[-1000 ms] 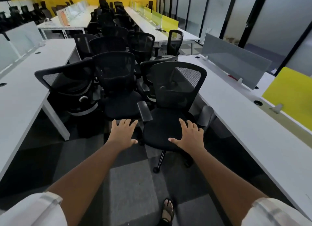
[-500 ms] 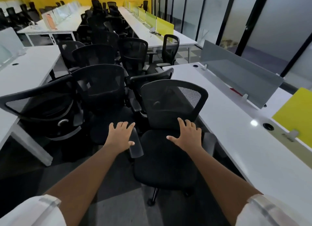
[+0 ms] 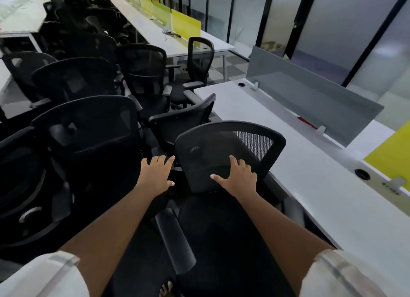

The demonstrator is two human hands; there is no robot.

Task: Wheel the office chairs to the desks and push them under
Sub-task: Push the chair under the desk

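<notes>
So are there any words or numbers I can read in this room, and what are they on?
None can be read.
Small dark label on the white desk, near the round cable hole: too blurred to read.
Another tiny mark by the far cable hole: too small to read.

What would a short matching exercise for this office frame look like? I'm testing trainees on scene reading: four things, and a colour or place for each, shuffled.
Things:
1. right hand
2. left hand
3. desk divider
4. pen

Descriptions:
A. red, lying on the white desk
B. grey, standing upright along the desk
C. spread on the mesh backrest of the nearest chair
D. beside that backrest's left edge

Pairs: 1-C, 2-D, 3-B, 4-A
</notes>
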